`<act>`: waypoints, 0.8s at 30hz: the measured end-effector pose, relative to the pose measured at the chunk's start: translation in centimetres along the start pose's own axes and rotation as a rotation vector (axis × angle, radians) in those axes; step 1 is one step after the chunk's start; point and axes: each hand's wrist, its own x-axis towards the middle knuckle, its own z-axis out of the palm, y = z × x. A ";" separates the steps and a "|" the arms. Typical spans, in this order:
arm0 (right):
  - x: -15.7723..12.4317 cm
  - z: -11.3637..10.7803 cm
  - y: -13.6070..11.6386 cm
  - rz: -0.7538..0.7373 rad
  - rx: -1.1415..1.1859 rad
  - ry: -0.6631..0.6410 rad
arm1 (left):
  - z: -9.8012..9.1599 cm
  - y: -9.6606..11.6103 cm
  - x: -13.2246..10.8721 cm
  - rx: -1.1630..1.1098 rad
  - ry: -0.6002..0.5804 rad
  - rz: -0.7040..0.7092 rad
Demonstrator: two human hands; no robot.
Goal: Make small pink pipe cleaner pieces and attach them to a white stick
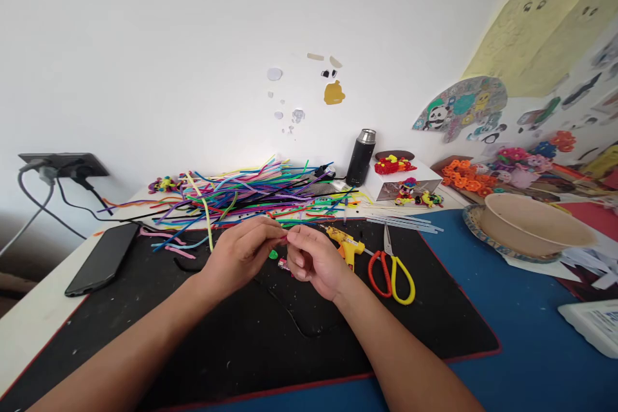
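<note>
My left hand and my right hand meet above a black mat, fingertips pinched together on a small pink piece, too small to name for sure. A green bit and a small red bit lie on the mat just under the hands. Behind them spreads a big heap of coloured pipe cleaners. A yellow glue gun lies right beside my right hand, and scissors with orange and yellow handles lie further right.
A black phone lies at the left, with cables running to a wall socket. At the back stand a black flask, pipe-cleaner figures and glue sticks. A beige bowl sits on the blue surface at right.
</note>
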 end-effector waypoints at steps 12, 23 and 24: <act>-0.2 0.0 -0.9 -0.005 -0.101 0.062 | -0.4 -0.2 0.2 -0.301 -0.093 -0.256; -0.3 -0.2 -0.7 -0.287 -0.608 0.194 | -0.9 -0.5 1.5 -0.781 -0.334 -0.898; -0.3 -0.2 -0.6 -0.300 -0.632 0.192 | -1.1 -0.5 1.6 -0.799 -0.352 -0.910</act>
